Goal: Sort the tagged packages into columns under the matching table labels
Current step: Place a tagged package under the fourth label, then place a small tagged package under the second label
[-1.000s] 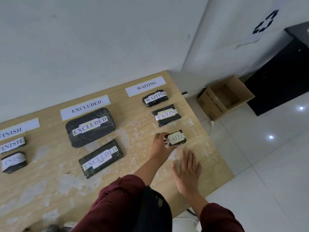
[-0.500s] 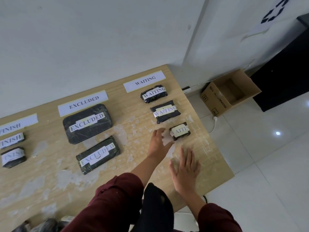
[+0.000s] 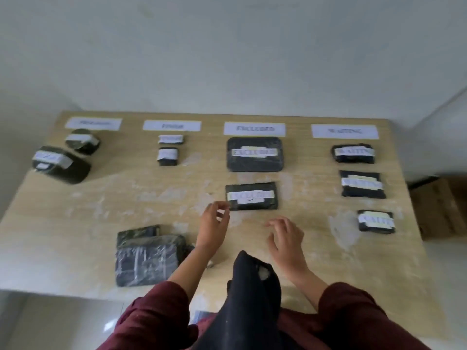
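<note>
Both hands hover empty over a pale wooden surface (image 3: 75,223): left hand (image 3: 212,223) with fingers loosely curled, right hand (image 3: 286,238) spread wide. Unsorted black wrapped packages (image 3: 149,256) lie at eight o'clock. Beyond, black tagged packages (image 3: 254,154) sit in columns under white paper labels (image 3: 254,128).

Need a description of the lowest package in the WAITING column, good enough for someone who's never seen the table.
Find the WAITING label at the table's far right. Three black packages run below it; take the nearest package. It is the smallest and sits furthest right.
</note>
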A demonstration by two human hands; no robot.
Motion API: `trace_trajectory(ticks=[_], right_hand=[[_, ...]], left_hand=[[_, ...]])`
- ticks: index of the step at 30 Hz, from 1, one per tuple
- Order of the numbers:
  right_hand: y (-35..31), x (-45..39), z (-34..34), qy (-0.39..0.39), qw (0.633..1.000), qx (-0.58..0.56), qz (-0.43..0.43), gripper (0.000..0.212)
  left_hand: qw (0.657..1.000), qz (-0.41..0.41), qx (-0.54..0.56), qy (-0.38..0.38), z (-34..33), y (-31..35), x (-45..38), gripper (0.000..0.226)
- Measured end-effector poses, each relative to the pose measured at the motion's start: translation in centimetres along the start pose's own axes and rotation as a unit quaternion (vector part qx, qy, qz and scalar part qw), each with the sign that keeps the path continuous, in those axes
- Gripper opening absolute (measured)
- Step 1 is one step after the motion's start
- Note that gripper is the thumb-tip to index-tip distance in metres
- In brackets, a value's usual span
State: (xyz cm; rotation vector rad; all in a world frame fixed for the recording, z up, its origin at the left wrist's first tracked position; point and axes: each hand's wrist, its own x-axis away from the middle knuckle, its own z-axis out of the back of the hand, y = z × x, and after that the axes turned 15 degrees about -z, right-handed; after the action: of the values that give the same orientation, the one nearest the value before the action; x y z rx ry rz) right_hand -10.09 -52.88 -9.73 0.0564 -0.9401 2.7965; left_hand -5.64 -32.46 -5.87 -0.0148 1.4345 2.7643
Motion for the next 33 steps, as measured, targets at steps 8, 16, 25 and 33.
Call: trace_trajectory(ticks=[8, 16, 25, 33], right_hand=[[-12.4, 1.2, -6.0, -0.242, 0.955, 0.027, 0.169, 0.055], [-13.8, 3.3, -7.7, -0.278, 0.938, 0.087, 0.185, 0.109], [-10.1, 3.4, -5.7, -0.2, 0.962, 0.167, 0.083, 0.091], [-15.5, 2.0, -5.4, -0.132, 0.886, -0.352, -0.271, 0.037]], left_hand=[[0.989, 0.046, -0.031, 0.14, 11.3, -5.4, 2.1, 0.02], [0.983, 0.063, -0.013, 0.171, 16.6, -9.4, 3.3, 0.018], [0.994, 0.029, 0.014, 0.106, 16.8, -9.7, 0.3, 0.019], [0.997, 0.002, 0.07, 0.023, 16.5, -8.4, -1.8, 0.02]])
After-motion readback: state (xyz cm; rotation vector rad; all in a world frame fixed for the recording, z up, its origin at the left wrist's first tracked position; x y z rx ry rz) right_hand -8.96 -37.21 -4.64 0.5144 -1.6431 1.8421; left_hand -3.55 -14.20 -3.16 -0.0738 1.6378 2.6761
